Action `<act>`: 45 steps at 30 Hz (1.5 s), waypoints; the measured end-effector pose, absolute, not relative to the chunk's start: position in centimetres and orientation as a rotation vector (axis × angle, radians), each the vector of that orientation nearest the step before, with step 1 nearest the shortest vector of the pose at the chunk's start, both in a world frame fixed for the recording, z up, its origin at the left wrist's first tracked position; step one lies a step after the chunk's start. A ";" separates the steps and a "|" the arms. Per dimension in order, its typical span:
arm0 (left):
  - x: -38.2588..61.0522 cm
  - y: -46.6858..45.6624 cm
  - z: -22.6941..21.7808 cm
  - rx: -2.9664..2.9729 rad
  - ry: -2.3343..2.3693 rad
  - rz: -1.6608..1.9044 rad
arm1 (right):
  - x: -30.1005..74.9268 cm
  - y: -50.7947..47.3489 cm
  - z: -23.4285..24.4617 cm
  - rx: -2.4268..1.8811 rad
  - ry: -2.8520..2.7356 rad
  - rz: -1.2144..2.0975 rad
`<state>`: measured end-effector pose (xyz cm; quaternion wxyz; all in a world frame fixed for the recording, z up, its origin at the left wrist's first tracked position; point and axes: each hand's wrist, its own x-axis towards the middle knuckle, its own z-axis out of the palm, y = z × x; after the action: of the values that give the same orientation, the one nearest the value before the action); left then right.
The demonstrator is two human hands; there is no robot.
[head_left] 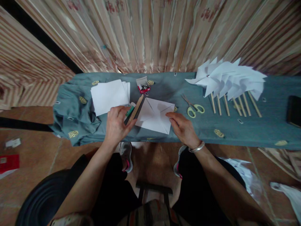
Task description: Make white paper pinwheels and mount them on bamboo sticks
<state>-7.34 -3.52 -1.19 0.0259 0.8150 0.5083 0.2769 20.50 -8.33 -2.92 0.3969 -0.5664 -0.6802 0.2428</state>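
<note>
A white paper square (152,121) with diagonal lines running in from its corners lies on the cloth before me. My right hand (184,128) has its fingers closed at the paper's right edge. On the other side, my left hand (117,123) is beside a few thin wooden sticks (136,108) and a green tube-like item (130,111), thumb and fingers apart around them. Something dark and flat lies under the sticks, partly hidden. Whether the left fingers touch the green item is unclear. Scissors (191,106) with pale green handles lie open, right of the paper.
Stacked white sheets (109,95) lie at the left. A small red box (144,87) of metal pins stands open behind the sticks. Several white paper pinwheels (225,77) on wooden sticks lie at the right. A dark object (293,110) sits at the table's far right.
</note>
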 end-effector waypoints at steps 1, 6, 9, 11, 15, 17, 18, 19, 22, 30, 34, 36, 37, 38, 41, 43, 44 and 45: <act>-6.5 -4.1 -1.3 2.589 1.404 0.850 | 20.4 -8.5 -3.1 -1.385 -1.819 0.586; -2.2 -6.0 -3.3 2.696 0.941 0.650 | 20.1 -8.5 -3.8 -1.311 -2.074 0.535; -1.2 -6.0 -4.2 2.679 0.986 0.600 | 20.3 -8.3 -4.0 -1.316 -2.093 0.556; -1.2 -5.9 -4.4 2.702 0.994 0.609 | 20.6 -8.1 -4.0 -1.297 -2.084 0.605; -1.4 -5.9 -4.5 2.712 0.968 0.694 | 21.3 -7.7 -3.8 -1.272 -2.044 0.746; -1.4 -5.9 -4.5 2.664 0.978 0.716 | 21.4 -7.6 -3.8 -1.288 -1.991 0.809; -1.4 -5.9 -4.5 2.634 0.986 0.720 | 21.3 -7.5 -3.8 -1.302 -1.953 0.835; -1.4 -5.9 -4.4 2.602 0.996 0.722 | 21.2 -7.4 -3.9 -1.318 -1.907 0.859; -1.3 -5.8 -4.3 2.528 1.021 0.716 | 20.7 -7.2 -4.3 -1.342 -1.765 0.894; -1.2 -6.2 -4.3 2.429 1.105 0.704 | 18.7 -6.9 -4.5 -1.454 -1.705 0.698; -1.2 -6.3 -4.3 2.456 1.043 0.663 | 17.7 -6.7 -3.9 -1.504 -1.763 0.564; -1.2 -6.3 -4.4 2.441 1.041 0.670 | 17.3 -6.7 -3.8 -1.521 -1.776 0.508; -1.2 -6.2 -4.5 2.435 1.044 0.676 | 17.2 -6.7 -3.8 -1.526 -1.784 0.486; -1.2 -6.2 -4.5 2.430 1.048 0.681 | 17.1 -6.7 -3.8 -1.529 -1.794 0.468; -1.3 -6.2 -4.6 2.424 1.053 0.689 | 17.0 -6.8 -3.7 -1.525 -1.829 0.426; -1.3 -6.2 -4.7 2.421 1.053 0.687 | 17.0 -7.0 -3.7 -1.526 -1.843 0.410; -1.3 -6.2 -4.7 2.419 1.052 0.686 | 17.0 -7.1 -3.7 -1.529 -1.849 0.404; -1.3 -6.2 -4.7 2.417 1.048 0.686 | 17.0 -7.1 -3.7 -1.531 -1.854 0.399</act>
<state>-1.28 -6.23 -4.68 0.2083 0.8683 0.3767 0.2464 16.98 -7.12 -3.66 0.3449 -0.5898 -0.7138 0.1538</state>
